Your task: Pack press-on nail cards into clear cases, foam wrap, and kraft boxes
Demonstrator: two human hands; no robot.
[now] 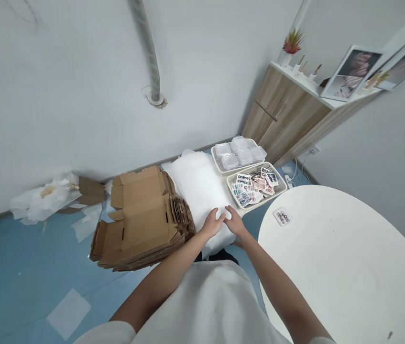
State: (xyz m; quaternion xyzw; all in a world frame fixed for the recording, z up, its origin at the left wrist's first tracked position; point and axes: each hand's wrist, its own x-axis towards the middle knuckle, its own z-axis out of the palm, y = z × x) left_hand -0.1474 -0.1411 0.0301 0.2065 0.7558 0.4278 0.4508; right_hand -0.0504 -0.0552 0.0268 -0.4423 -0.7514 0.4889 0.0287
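Note:
A stack of white, thin sheet-like material (197,179) lies before me, its front edge hanging down near my body. Over its front right part, my left hand (213,224) and my right hand (235,222) face each other, close together. Thumbs and fingers curve around a small white patch between them. White against white, whatever they grip cannot be made out from the stack beneath. Just beyond my right hand stands a cream basket (281,188) of nail-set cards (256,184). Behind it, another basket (216,165) holds clear plastic boxes (229,161).
Flattened brown cardboard boxes (143,210) are piled on the left. A round white table (331,248) stands right, with one nail-set card (282,217) on it. A wooden cabinet (288,107) is at the back. Crumpled plastic (44,198) and a paper sheet (69,313) lie on the floor.

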